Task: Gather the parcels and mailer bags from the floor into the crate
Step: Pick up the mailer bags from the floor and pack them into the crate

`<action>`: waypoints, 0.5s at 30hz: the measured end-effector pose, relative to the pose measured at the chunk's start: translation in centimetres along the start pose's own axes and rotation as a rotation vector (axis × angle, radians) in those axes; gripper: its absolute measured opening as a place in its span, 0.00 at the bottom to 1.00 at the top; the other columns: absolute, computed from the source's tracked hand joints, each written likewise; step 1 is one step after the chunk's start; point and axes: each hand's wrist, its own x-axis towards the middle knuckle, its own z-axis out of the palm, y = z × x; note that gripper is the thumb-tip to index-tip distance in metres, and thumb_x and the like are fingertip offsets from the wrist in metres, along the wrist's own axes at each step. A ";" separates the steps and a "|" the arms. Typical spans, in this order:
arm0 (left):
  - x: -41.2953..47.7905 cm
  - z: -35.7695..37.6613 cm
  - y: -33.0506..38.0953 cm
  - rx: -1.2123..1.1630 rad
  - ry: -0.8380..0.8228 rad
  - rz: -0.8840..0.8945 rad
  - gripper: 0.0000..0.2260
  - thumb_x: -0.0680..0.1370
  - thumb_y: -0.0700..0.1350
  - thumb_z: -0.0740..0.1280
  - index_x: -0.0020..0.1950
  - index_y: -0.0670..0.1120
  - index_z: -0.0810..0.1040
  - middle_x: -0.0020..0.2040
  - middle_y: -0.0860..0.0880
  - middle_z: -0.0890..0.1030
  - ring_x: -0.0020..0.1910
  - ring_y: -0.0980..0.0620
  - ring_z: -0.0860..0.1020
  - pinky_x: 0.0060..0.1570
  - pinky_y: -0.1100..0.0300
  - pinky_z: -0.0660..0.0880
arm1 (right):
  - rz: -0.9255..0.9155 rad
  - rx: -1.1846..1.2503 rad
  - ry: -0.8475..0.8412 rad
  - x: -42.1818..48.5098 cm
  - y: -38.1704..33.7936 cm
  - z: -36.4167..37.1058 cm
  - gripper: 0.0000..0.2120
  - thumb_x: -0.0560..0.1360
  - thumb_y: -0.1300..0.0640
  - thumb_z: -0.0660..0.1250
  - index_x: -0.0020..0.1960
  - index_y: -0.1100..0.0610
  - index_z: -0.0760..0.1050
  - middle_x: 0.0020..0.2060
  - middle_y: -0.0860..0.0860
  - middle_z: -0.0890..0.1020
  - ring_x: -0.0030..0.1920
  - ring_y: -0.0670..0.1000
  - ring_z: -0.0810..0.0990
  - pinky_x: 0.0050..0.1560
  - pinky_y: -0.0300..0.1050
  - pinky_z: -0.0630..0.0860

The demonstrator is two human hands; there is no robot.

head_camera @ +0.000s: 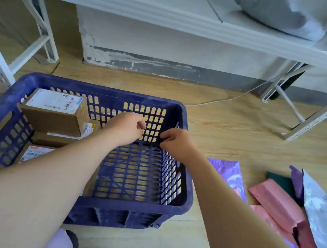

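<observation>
pale wood-look floor (232, 131) under white metal shelving (135, 0), which runs across 12 o'clock. the blue crate (103, 89) sits on the floor at centre, long axis 9 to 3 o'clock, open side up.

three cardboard parcels lie in its 9 o'clock half. the top parcel (54, 112) is label up and lies lengthwise 9 to 3. a second parcel (65, 136) is mostly buried beneath it. a third parcel (34, 153) is cut off by the left forearm.

the left hand (125, 127) and right hand (173, 141) hang close together over the crate's far side. their fingers are curled under and nothing shows in them; the palms are hidden.

the mailer bags lie on the floor at 3 to 4 o'clock, mostly pointing 11 to 5. a purple mailer bag (229, 173) lies just beside the crate. a pink mailer bag (275, 201), a silver mailer bag (319, 221), dark green ones and more overlap in a heap, so their count is unclear.
</observation>
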 end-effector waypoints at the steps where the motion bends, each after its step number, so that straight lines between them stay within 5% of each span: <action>1: 0.0 0.0 0.9 0.002 -0.004 0.017 0.10 0.78 0.42 0.61 0.55 0.51 0.79 0.56 0.53 0.80 0.53 0.53 0.77 0.52 0.56 0.74 | 0.001 0.005 0.002 -0.4 0.6 -0.7 0.15 0.73 0.64 0.65 0.59 0.58 0.78 0.49 0.51 0.79 0.51 0.52 0.77 0.52 0.44 0.74; 6: 0.3 0.6 6.3 0.021 -0.016 0.139 0.09 0.79 0.42 0.61 0.56 0.50 0.78 0.57 0.52 0.79 0.54 0.51 0.77 0.54 0.54 0.74 | 0.062 0.017 0.106 -1.9 4.1 -5.8 0.14 0.71 0.63 0.66 0.56 0.57 0.79 0.40 0.52 0.78 0.34 0.49 0.74 0.38 0.39 0.71; 9: 0.7 1.7 9.4 -0.003 -0.025 0.194 0.10 0.79 0.43 0.61 0.57 0.49 0.78 0.56 0.52 0.80 0.54 0.51 0.77 0.51 0.57 0.73 | 0.106 0.053 0.169 -2.5 6.1 -8.4 0.14 0.71 0.64 0.67 0.55 0.57 0.80 0.38 0.52 0.79 0.39 0.51 0.77 0.45 0.42 0.75; 15: 1.2 6.2 15.1 0.018 -0.090 0.318 0.10 0.78 0.44 0.62 0.58 0.49 0.78 0.59 0.50 0.79 0.58 0.49 0.76 0.51 0.60 0.70 | 0.184 0.037 0.252 -4.6 11.3 -12.3 0.14 0.71 0.65 0.66 0.55 0.56 0.80 0.39 0.51 0.80 0.39 0.51 0.78 0.39 0.36 0.72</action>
